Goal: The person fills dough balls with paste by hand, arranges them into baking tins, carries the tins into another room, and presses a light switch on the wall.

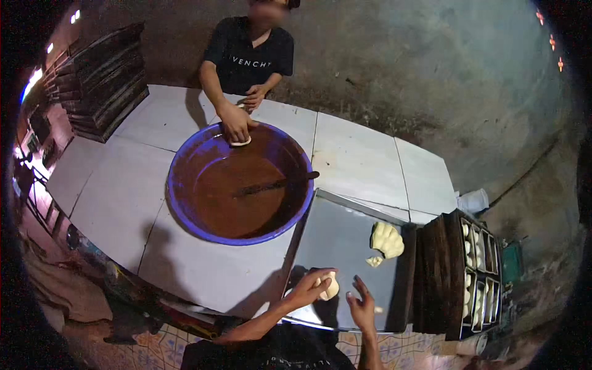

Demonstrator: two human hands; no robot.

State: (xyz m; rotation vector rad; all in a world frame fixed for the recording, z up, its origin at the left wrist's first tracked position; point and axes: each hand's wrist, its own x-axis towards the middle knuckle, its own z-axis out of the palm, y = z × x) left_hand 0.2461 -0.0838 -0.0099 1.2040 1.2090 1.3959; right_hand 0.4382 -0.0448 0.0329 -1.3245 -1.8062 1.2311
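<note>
My left hand is closed around a pale piece of dough over the lower left of the metal tray. My right hand is open beside it, thumb and fingers apart and holding nothing. Farther back on the tray's right side lie a lumpy mass of pale dough and a small scrap just in front of it.
Across the white-tiled table, a person in a black T-shirt holds a pale piece over a blue basin of brown liquid with a dark stick. Dark stacked trays stand back left; dough-filled pans on another stack stand at right.
</note>
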